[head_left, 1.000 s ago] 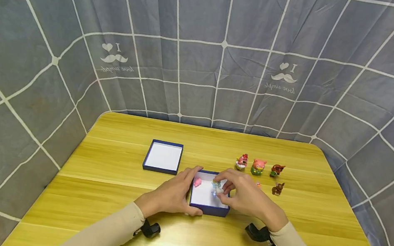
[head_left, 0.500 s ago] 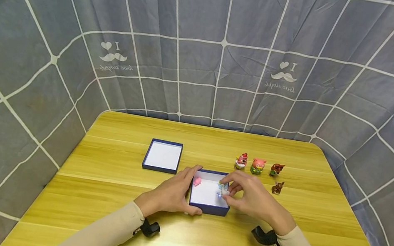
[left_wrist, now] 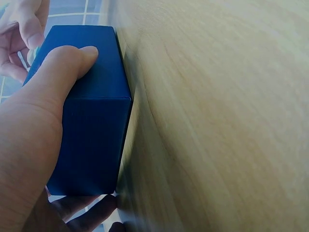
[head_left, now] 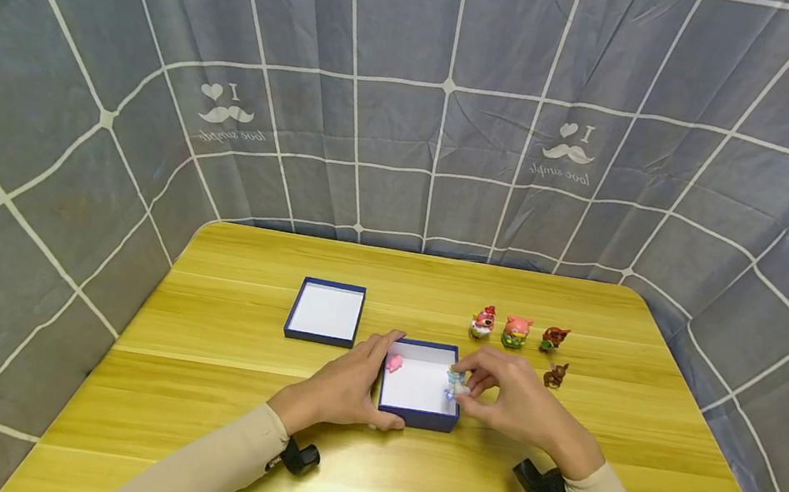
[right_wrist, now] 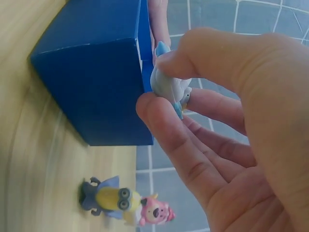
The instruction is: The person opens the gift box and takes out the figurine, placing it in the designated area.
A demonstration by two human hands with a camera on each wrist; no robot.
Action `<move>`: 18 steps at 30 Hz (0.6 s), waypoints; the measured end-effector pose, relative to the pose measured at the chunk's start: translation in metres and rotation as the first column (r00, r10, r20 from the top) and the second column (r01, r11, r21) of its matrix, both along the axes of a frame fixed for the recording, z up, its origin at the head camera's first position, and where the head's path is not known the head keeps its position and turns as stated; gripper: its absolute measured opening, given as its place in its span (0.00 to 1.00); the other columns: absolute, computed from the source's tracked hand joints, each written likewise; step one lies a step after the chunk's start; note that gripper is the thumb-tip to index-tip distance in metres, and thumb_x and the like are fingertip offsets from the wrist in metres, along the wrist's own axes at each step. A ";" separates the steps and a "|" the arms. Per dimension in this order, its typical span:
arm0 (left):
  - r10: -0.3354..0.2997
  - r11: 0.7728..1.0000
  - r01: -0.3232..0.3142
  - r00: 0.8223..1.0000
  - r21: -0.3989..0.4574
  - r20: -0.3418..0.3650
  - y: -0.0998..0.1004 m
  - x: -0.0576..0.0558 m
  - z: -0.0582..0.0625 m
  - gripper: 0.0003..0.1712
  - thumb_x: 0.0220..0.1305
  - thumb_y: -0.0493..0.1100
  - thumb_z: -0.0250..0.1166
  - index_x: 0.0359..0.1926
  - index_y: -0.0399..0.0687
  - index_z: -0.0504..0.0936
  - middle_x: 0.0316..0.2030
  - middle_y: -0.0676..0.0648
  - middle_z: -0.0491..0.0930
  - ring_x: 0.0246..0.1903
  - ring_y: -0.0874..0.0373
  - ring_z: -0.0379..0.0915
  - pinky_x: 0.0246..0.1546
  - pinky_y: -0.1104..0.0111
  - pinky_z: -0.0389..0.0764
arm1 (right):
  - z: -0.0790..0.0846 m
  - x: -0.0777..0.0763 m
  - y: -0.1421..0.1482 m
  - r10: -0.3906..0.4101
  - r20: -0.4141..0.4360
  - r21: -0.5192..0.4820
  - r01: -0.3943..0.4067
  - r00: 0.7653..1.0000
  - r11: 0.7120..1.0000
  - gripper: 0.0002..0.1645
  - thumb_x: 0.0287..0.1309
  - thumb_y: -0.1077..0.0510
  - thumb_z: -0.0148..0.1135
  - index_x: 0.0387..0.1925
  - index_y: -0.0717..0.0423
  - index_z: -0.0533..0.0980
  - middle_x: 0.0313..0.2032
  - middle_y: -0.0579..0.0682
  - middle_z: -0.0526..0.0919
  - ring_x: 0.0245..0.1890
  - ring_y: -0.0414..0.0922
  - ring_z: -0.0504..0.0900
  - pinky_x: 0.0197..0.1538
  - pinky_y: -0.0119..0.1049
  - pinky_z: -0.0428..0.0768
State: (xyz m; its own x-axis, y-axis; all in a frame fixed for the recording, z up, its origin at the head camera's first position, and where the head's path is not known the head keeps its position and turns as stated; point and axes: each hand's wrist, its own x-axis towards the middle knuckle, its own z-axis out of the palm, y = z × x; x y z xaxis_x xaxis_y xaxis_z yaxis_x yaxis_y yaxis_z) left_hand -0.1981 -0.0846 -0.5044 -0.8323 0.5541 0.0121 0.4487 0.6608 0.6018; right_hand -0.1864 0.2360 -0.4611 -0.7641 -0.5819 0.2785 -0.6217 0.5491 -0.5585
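A dark blue box [head_left: 418, 420] with a white inside stands at the table's middle. My left hand [head_left: 341, 381] grips its left side, the thumb lying on the near wall in the left wrist view. Between thumb and fingers, my right hand [head_left: 517, 399] pinches a small white and light-blue figurine [right_wrist: 166, 84]. In the head view that figurine overlaps the box's right wall; the right wrist view has it right at the rim. A little pink figurine [head_left: 395, 363] lies inside the box at the far left.
A shallow blue lid [head_left: 326, 310], white inside, lies back left. Behind my right hand are a pink bear figurine [head_left: 483, 323], a pink pig-like one [head_left: 516, 332] and two brown ones [head_left: 554, 339]. The right wrist view also shows a yellow minion figurine [right_wrist: 113, 197].
My right hand has moved right with the white and light-blue figurine, from over the box's inside to its right wall. The left hand and the box have stayed put.
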 end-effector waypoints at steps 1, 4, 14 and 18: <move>-0.001 1.000 0.001 1.000 0.001 0.000 0.000 0.000 0.000 0.81 0.57 0.68 0.91 0.95 0.45 0.51 0.81 0.38 0.74 0.72 0.45 0.79 0.75 0.45 0.86 | 0.000 0.000 0.001 -0.004 0.003 -0.002 0.004 1.000 1.000 0.19 0.65 0.63 0.86 0.55 0.55 0.90 0.47 0.46 0.94 0.40 0.31 0.90 0.46 0.37 0.95; -0.002 1.000 0.002 1.000 0.002 -0.002 0.000 0.000 0.000 0.81 0.57 0.68 0.91 0.95 0.45 0.51 0.79 0.38 0.75 0.70 0.46 0.79 0.74 0.46 0.86 | -0.001 0.002 0.005 -0.019 0.015 0.001 0.018 1.000 1.000 0.18 0.66 0.64 0.85 0.56 0.56 0.90 0.48 0.47 0.95 0.40 0.31 0.90 0.46 0.38 0.95; -0.001 1.000 0.001 1.000 0.008 -0.005 -0.001 -0.001 -0.002 0.82 0.56 0.68 0.91 0.95 0.45 0.51 0.78 0.39 0.76 0.68 0.47 0.80 0.72 0.45 0.87 | -0.004 0.005 0.013 -0.039 0.027 0.016 0.039 0.999 0.999 0.18 0.66 0.65 0.84 0.56 0.57 0.89 0.47 0.48 0.95 0.40 0.32 0.90 0.46 0.38 0.95; -0.001 1.000 0.001 1.000 0.007 -0.006 -0.001 -0.001 -0.002 0.81 0.56 0.68 0.91 0.95 0.45 0.51 0.78 0.39 0.76 0.67 0.48 0.79 0.72 0.46 0.87 | -0.007 0.005 0.016 -0.045 0.019 0.005 0.045 0.999 0.999 0.19 0.65 0.65 0.85 0.55 0.57 0.90 0.48 0.49 0.96 0.40 0.32 0.91 0.45 0.38 0.95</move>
State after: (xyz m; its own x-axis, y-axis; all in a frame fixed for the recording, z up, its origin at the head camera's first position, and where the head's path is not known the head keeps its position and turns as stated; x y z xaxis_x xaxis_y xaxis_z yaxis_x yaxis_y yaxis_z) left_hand -0.1987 -0.0852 -0.5063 -0.8315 0.5552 0.0209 0.4531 0.6558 0.6039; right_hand -0.1812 0.2521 -0.4683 -0.7949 -0.5478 0.2609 -0.5853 0.5787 -0.5679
